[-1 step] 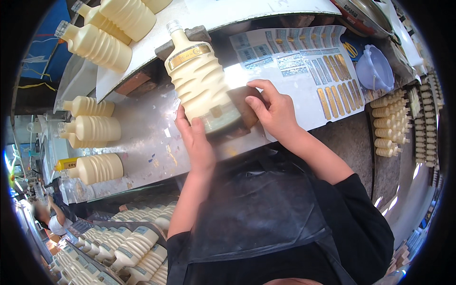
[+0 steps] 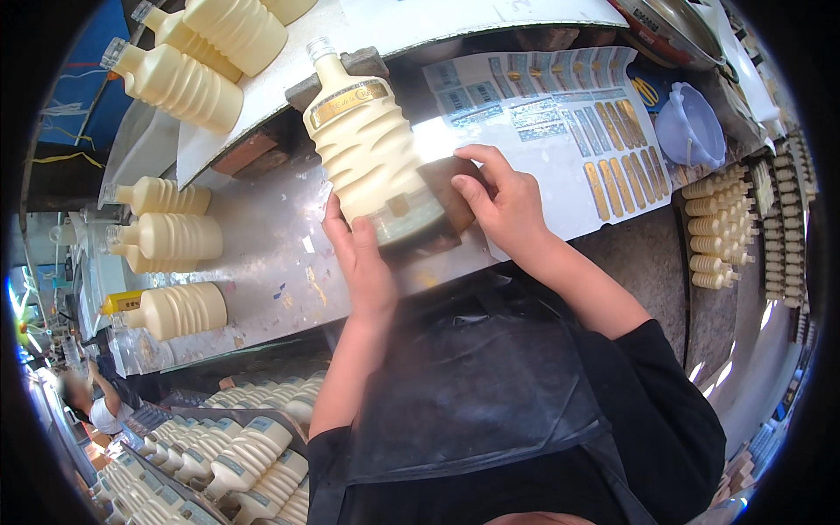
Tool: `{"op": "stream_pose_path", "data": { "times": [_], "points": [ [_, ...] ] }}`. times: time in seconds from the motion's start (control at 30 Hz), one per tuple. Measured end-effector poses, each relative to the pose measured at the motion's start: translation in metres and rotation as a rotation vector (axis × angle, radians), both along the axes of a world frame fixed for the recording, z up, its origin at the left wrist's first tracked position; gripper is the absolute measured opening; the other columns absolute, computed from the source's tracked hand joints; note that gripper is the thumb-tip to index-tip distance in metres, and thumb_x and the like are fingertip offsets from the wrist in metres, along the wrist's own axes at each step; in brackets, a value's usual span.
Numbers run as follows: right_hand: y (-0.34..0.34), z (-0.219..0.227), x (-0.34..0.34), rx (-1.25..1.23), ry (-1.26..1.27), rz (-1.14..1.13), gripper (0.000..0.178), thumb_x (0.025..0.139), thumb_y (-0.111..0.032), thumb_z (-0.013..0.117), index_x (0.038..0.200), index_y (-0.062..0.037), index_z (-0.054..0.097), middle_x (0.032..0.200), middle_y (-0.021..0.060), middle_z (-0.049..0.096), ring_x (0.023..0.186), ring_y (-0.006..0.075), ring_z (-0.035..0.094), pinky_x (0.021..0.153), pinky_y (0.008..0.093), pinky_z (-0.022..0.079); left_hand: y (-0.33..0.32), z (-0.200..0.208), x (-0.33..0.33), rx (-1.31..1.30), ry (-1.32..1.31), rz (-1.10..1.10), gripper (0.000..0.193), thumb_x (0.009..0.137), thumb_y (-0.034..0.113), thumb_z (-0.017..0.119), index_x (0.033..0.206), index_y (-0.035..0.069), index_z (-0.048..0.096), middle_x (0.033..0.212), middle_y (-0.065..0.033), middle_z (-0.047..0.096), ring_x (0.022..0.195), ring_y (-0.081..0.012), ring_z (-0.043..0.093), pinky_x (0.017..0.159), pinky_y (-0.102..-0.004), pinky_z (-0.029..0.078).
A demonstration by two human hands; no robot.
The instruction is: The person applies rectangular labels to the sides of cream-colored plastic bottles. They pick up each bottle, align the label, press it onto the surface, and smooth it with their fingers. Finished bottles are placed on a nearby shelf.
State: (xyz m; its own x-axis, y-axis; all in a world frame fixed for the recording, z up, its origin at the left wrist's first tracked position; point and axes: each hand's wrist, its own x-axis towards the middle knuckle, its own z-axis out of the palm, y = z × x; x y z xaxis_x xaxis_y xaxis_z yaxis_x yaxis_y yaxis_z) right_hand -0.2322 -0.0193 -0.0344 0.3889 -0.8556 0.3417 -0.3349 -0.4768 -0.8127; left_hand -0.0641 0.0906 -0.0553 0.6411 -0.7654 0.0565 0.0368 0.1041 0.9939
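Note:
A cream bottle (image 2: 363,144) with a ribbed body and clear neck lies tilted in front of me, its neck pointing away and a gold-toned label (image 2: 354,101) on its shoulder. My left hand (image 2: 357,258) is closed round the left side of its base end, thumb on top. A see-through patterned band (image 2: 398,214) covers that base end. At the bottle's lower right, my right hand (image 2: 507,197) pinches the edge of a dark brown, flat piece (image 2: 451,192) between thumb and forefinger. This piece touches the bottle's side; its exact kind I cannot make out.
Dark blocks (image 2: 363,63) support the bottle's neck end. A white sheet of gold and blue label strips (image 2: 604,157) lies at the right, beside a lilac bucket (image 2: 689,127). More cream bottles (image 2: 179,241) stand left; others fill trays (image 2: 236,455) below left. A person (image 2: 101,407) is far left.

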Motion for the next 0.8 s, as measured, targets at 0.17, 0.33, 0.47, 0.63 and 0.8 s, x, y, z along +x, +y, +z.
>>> {"op": "stream_pose_path", "data": {
  "times": [0.17, 0.33, 0.47, 0.63, 0.8],
  "points": [
    [-0.011, -0.006, 0.004, -0.115, -0.05, -0.003, 0.031, 0.095, -0.01, 0.071, 0.125, -0.0075, 0.063, 0.091, 0.0108, 0.069, 0.078, 0.0181, 0.07, 0.071, 0.0284, 0.053, 0.003, 0.002, 0.004, -0.018, 0.041, -0.054, 0.062, 0.11, 0.032, 0.042, 0.157, -0.004, 0.024, 0.155, -0.0174, 0.033, 0.143, -0.0258, 0.036, 0.12, -0.038, 0.027],
    [-0.003, 0.01, 0.0, 0.183, -0.268, 0.116, 0.029, 0.096, -0.009, 0.071, 0.123, -0.004, 0.064, 0.107, 0.0091, 0.07, 0.094, 0.0167, 0.07, 0.083, 0.0281, 0.053, 0.005, 0.009, -0.002, -0.008, -0.047, -0.044, 0.068, 0.106, 0.031, 0.052, 0.157, -0.003, 0.02, 0.151, -0.0188, 0.036, 0.14, -0.0273, 0.038, 0.118, -0.0397, 0.029],
    [-0.013, 0.001, 0.022, 0.014, -0.177, 0.075, 0.029, 0.098, -0.009, 0.069, 0.125, -0.0034, 0.063, 0.11, 0.0076, 0.07, 0.097, 0.0128, 0.066, 0.086, 0.0297, 0.053, 0.006, 0.012, -0.002, -0.031, 0.038, -0.045, 0.068, 0.103, 0.026, 0.059, 0.154, 0.0, 0.024, 0.148, -0.0176, 0.04, 0.136, -0.0257, 0.041, 0.117, -0.0398, 0.031],
    [-0.007, -0.004, 0.019, 0.072, -0.296, -0.048, 0.021, 0.087, 0.0, 0.078, 0.103, -0.0011, 0.065, 0.104, 0.013, 0.072, 0.091, 0.0174, 0.072, 0.08, 0.0266, 0.057, 0.014, 0.001, 0.012, -0.082, 0.144, -0.099, 0.055, 0.103, 0.022, 0.062, 0.148, 0.002, 0.038, 0.146, -0.0121, 0.046, 0.136, -0.0219, 0.044, 0.118, -0.0371, 0.031],
    [0.032, 0.011, 0.002, -0.608, -0.076, 0.308, 0.032, 0.071, 0.006, 0.081, 0.096, -0.006, 0.066, 0.107, 0.0107, 0.076, 0.089, 0.0263, 0.074, 0.076, 0.0332, 0.058, 0.013, 0.0, 0.014, -0.1, 0.224, -0.082, 0.051, 0.098, 0.017, 0.066, 0.141, 0.002, 0.043, 0.139, -0.0114, 0.05, 0.13, -0.0208, 0.047, 0.113, -0.037, 0.037]
  ]
}}
